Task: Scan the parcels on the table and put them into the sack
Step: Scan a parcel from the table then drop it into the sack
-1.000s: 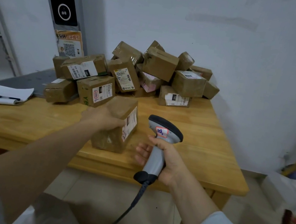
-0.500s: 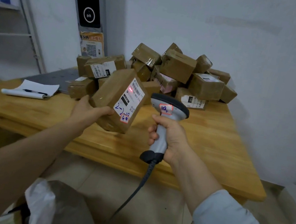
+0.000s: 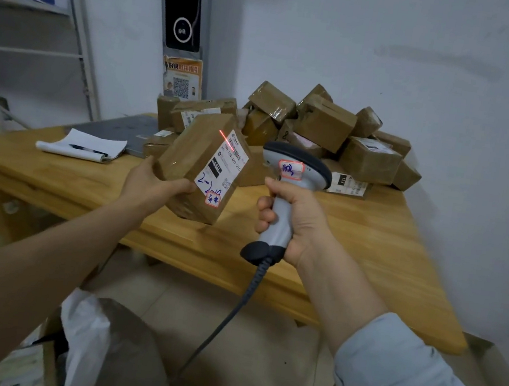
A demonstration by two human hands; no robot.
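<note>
L grip (image 3: 154, 184) holds parcel (image 3: 190, 152); scanner (image 3: 282, 219) laser (image 3: 227, 139) now higher on label (image 3: 222, 170).

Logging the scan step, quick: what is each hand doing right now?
Left hand: closed, holding a taped brown parcel.
Right hand: closed, holding the scanner.

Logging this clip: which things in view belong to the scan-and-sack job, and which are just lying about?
Job: held parcel in the left hand, scanner in the right hand, parcel pile on the table, sack.
Lying about: notepad with pen, grey flat device, QR poster, wall shelf.
</note>
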